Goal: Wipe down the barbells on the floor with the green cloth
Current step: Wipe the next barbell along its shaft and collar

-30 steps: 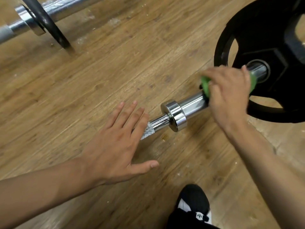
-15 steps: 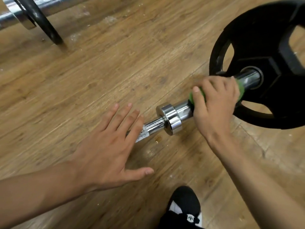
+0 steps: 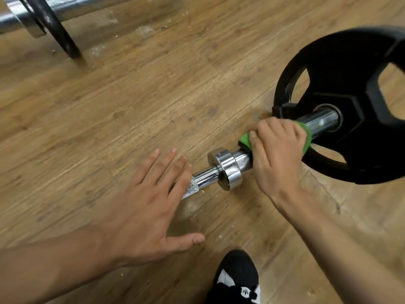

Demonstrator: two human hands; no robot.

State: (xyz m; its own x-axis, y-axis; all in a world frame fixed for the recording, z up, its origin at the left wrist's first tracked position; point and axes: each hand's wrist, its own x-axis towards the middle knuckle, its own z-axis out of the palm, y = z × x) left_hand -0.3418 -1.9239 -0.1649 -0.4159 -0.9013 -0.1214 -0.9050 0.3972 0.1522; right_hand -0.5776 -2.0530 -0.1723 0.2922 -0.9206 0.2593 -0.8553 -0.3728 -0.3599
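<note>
At the very bottom, closest of all, is the toe of a black shoe with white marks. It stands on the wooden floor.

Just past it, the left hand is flat, with its fingers straight and spread and its thumb out to the side. It holds nothing. Its fingers lie over the thin, rough part of a shiny barbell, and the bar is hidden under the hand from there on. I cannot tell if the palm is on the bar or on the floor.

The barbell is down on the floor and runs from the left hand up to the right. Next to the rough part is a fat silver ring. After the ring the bar gets thicker. The right hand is there, between the ring and a big black weight plate. Its fingers are curled tight round the green cloth, and the cloth is wrapped round the thick bar. Green pokes out on both sides of the hand. A bit of bare shiny bar shows between the cloth and the hole in the plate. The two hands are apart, with the ring between them.

Far away, in the top left corner, a second barbell is on the floor, with a thin black plate on it.
</note>
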